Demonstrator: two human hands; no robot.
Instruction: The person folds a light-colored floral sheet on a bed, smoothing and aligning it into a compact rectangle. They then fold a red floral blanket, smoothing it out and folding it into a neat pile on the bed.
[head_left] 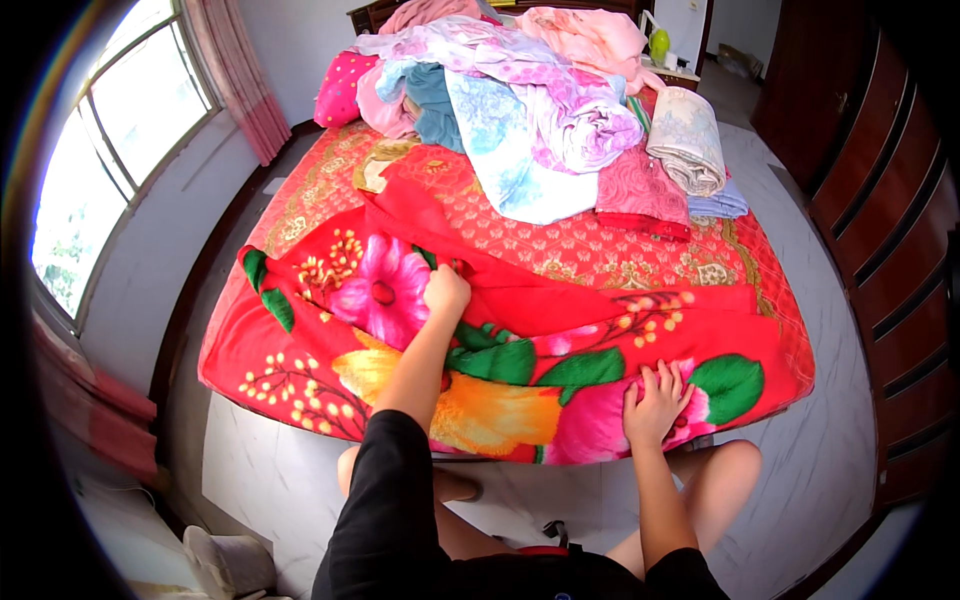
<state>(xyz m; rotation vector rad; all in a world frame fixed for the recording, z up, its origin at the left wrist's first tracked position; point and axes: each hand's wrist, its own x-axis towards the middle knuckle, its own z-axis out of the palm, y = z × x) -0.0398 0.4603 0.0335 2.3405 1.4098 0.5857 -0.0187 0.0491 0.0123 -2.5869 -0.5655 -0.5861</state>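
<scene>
A red fleece blanket (500,412) with big pink and orange flowers and green leaves lies spread and partly folded over the near half of the bed. My left hand (447,291) is closed on a fold of it, left of the middle, beside a pink flower. Flat on the blanket near the bed's front edge rests my right hand (656,402), fingers apart, next to a green leaf. Rumpled red cloth rises into a ridge beyond my left hand.
On the far half of the red patterned bed cover (545,240) sit a heap of pastel bedding (540,90) and a rolled cream quilt (687,140). Windows (130,120) line the left wall; a dark wooden wardrobe (890,200) stands right. A white bin-like object (228,560) is at lower left.
</scene>
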